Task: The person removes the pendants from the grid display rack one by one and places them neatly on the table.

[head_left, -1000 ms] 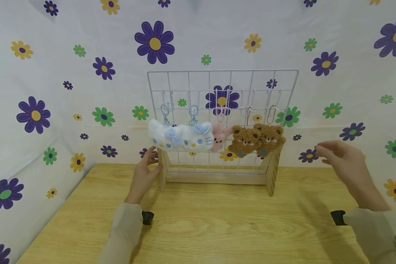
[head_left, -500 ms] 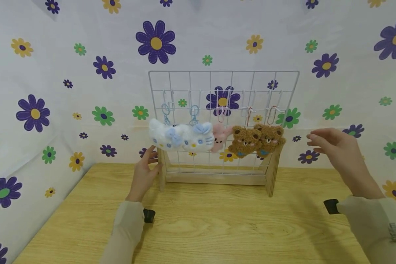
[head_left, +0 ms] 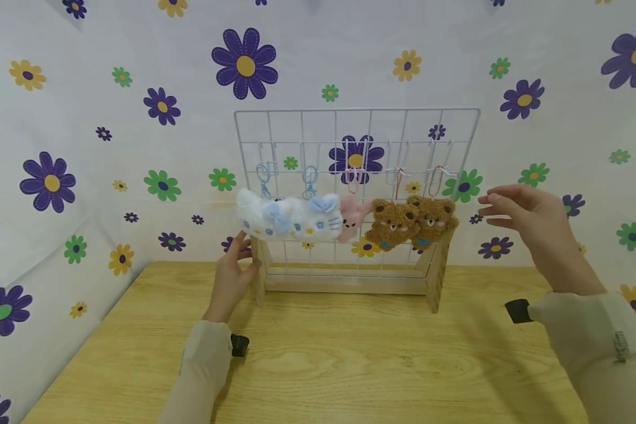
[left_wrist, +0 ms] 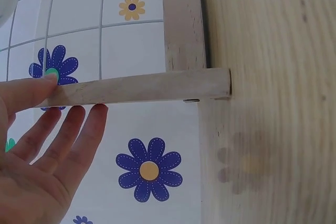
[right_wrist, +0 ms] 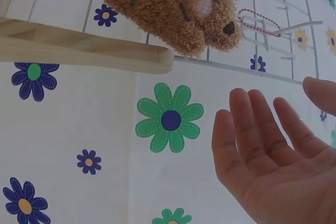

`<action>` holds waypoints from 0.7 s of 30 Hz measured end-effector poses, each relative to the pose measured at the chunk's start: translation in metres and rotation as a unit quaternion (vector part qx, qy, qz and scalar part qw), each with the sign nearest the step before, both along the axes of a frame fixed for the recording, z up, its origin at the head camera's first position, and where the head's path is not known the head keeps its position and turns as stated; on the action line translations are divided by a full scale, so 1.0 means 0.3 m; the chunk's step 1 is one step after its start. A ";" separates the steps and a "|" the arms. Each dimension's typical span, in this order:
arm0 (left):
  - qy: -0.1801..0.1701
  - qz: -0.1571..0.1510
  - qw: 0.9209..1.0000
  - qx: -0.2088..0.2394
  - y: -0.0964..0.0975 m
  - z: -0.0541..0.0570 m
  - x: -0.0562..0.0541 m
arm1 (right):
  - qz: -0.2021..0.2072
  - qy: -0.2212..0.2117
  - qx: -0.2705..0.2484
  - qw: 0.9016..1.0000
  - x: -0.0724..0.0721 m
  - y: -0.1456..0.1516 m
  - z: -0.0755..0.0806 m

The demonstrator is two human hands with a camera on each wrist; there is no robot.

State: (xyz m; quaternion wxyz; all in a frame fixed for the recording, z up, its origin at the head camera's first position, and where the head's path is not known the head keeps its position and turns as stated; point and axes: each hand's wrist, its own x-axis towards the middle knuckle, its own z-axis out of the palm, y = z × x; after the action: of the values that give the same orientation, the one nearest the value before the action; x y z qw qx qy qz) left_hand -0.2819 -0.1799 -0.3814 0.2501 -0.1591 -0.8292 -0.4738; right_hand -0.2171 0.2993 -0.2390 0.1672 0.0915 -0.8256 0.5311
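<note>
A white wire grid rack stands upright on wooden legs. At its left side my left hand holds the wooden leg, thumb on one face and fingertips on the other. My right hand is raised to the right of the rack, its fingers gently bent and nothing in them. Nearest to it hangs a brown bear plush keychain on a red bead chain, beside a second brown bear plush keychain. A pink plush keychain hangs mid-row. Two white cat plush keychains with blue bows hang at left.
The rack stands toward the back of a wood-grain table. Behind it is a white flower-patterned backdrop, which also covers the left side. Several white hooks stick out from the grid and carry the keychains.
My right hand has risen and moved left, closer to the rack's right side. My left hand stays on the wooden leg, and the keychains hang as before.
</note>
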 end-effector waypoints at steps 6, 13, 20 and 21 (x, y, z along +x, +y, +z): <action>0.023 0.011 1.000 -0.003 0.008 0.007 0.003 | 0.024 0.002 -0.053 0.998 -0.010 -0.008 0.008; 0.034 0.014 0.999 -0.012 0.013 -0.001 0.002 | 0.030 0.008 -0.048 0.998 -0.022 -0.019 0.020; 0.051 0.008 0.998 -0.022 0.013 -0.017 -0.004 | 0.054 0.003 -0.084 0.995 -0.038 -0.038 0.034; 0.057 0.005 0.998 -0.023 0.013 -0.018 -0.005 | 0.054 0.004 -0.086 0.995 -0.040 -0.040 0.036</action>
State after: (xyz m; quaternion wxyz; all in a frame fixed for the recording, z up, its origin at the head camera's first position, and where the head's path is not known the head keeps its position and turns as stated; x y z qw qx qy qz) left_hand -0.2834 -0.1760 -0.3867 0.2956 -0.1868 -0.8252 -0.4437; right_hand -0.2291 0.2872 -0.2281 0.1488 0.1234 -0.7701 0.6080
